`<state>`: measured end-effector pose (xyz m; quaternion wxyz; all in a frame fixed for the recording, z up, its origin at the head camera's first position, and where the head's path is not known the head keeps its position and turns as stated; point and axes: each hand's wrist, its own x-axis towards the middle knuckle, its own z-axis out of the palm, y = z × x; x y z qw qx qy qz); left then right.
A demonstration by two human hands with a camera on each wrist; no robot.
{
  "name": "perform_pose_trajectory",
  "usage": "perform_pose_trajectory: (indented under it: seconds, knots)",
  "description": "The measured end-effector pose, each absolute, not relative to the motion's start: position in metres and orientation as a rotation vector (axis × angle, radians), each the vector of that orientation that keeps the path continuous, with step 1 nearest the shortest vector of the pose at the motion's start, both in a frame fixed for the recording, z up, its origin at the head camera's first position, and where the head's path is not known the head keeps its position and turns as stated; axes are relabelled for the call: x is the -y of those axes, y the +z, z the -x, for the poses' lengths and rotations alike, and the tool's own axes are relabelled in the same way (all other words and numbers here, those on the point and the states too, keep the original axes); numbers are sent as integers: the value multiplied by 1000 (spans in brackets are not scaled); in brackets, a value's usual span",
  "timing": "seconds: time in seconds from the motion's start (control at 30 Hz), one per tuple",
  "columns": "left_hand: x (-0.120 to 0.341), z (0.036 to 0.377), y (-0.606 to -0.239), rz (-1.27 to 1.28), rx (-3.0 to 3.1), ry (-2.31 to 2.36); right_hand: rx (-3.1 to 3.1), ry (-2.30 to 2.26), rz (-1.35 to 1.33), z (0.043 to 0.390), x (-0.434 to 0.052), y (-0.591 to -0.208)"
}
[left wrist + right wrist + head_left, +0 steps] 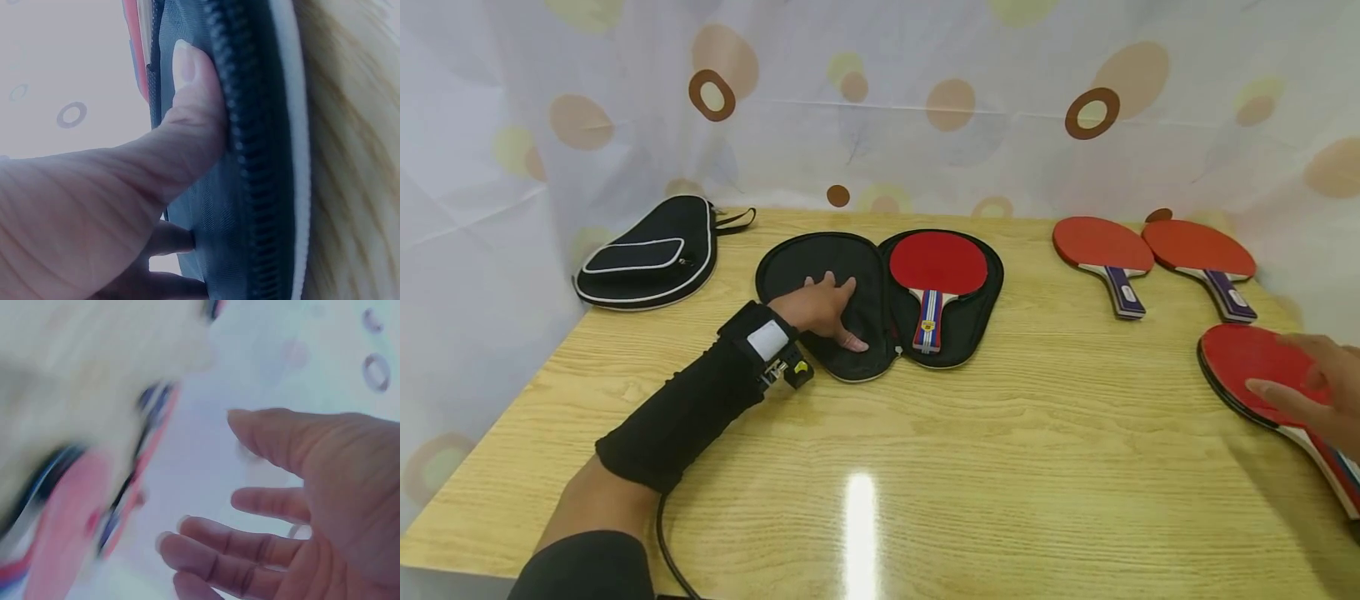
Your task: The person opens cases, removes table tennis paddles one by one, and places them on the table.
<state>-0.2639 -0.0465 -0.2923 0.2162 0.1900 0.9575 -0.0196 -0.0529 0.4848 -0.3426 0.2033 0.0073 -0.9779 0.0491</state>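
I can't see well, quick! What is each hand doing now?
Left hand: open, pressing flat on the open paddle case.
Right hand: open, over the red paddle, gripping nothing.

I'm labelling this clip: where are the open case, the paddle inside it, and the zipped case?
open case (790, 258): head view, bare lining of left half.
paddle inside it (937, 262): head view, red rubber face.
zipped case (647, 254): head view, front pocket.
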Motion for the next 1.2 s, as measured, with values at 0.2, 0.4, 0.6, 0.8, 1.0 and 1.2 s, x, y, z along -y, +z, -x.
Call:
perform_pose_trajectory:
  seconds: [0.2, 0.4, 0.6, 0.8, 1.0, 1.2]
  knots:
    - [48, 263, -294, -548, -2650, -52, 2949, 160, -114, 73, -374, -271]
    - [47, 264, -296, -548, -2644, -53, 3008, 349, -281, 104, -321, -272]
    - [47, 266, -296, -546, -2652, -47, 3065, 483, -311, 136, -268, -278]
    - [47, 265, -294, -550, -2655, -41, 3136, 588, -286, 167, -215, -285]
    - [49, 265, -293, -529, -2654, -30, 3192, 559, -247, 193, -169, -300]
    - [49, 266, -293, -526, -2652, -19, 3269, 506, -145, 214, -147, -307]
